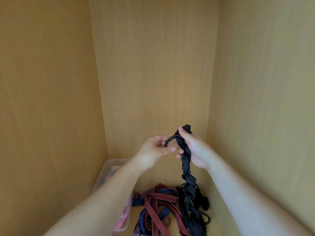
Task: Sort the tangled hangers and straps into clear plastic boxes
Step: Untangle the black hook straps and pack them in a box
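Sorting in a wooden cabinet, head view. Your right hand (194,147) grips the upper part of a black frilled strap (186,160), fingers curled round it and thumb pressed on its top end. Your left hand (151,152) pinches a thin black loop (169,140) between thumb and fingertips. The loop appears to belong to the same strap. The strap hangs from your right hand and runs down into a dark tangle (192,201) on the cabinet floor (170,176), beside red-striped straps (153,210) and blue-striped straps (163,213).

Hazards, as judged from this view:
- The lower end looks caught in the tangle. A quick lift is likely to drag the whole knot up and tighten it.
- Pulling your hands apart could stretch the loop or tear the frill, if the loop is wound round the strap.
- The loop is thin, so a light pinch may let it spring back into the bundle.
- The clear plastic box (105,174), labelled and holding pink items, stands to the left, partly behind your left forearm. A trailing strap could snag its rim or tip it.

No hangers can be told apart here.
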Demonstrator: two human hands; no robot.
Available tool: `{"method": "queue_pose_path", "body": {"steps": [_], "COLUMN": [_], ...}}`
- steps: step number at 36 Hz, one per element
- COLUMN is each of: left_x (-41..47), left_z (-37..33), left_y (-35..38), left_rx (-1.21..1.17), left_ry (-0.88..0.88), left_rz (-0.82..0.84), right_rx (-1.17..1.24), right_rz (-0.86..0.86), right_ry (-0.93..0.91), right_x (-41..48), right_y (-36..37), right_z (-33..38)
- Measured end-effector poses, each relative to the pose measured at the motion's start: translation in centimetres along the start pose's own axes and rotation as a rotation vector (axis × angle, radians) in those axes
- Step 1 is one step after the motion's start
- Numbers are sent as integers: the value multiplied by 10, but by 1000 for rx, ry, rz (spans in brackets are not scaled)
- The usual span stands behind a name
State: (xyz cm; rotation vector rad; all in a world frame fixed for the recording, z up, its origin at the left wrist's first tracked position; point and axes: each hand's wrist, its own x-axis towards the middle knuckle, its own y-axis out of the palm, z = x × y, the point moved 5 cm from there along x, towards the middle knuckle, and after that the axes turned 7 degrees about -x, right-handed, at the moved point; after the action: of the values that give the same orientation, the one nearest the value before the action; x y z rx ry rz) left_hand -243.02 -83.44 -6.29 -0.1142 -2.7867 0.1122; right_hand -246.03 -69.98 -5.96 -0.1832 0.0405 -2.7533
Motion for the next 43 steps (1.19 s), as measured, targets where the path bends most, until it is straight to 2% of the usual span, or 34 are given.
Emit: {"method": "queue_pose_path", "body": {"steps": [2,6,8,11,17,21,27,32,35,40,43], "left_x": [-1,-6,-8,-8,-9,-9,-4,-5,-6,-10,-12], "left_z": [-4,-10,-13,-13,-4,-2,-2,-5,-13,-19,-18], "left_y": [-1,-5,-8,-9,-4,-4,-13,-11,-13,-12,-13], "left_rx": [143,604,719,676,7,-200,-28,2,216,661,723], "left_ry": [81,316,400,389,-46,-123,13,141,222,514,541], "left_rz": [-77,-193,-217,-191,44,95,-119,-151,-210,-250,-284], "right_rx": [6,-24,-42,-24,29,46,21,-1,-14,-20,-34], "right_rz": [-7,-1,-7,-6,18,28,52,37,52,87,104], "right_ry": [43,85,91,57,-24,-31,53,106,121,81,53], "right_x": [-1,-3,-4,-4,-3,-2,1,2,1,-1,-2], "right_y": [2,5,5,5,-1,-1,1,1,1,4,5], "right_z": [-1,0,0,1,4,5,0,-4,-5,0,3]}}
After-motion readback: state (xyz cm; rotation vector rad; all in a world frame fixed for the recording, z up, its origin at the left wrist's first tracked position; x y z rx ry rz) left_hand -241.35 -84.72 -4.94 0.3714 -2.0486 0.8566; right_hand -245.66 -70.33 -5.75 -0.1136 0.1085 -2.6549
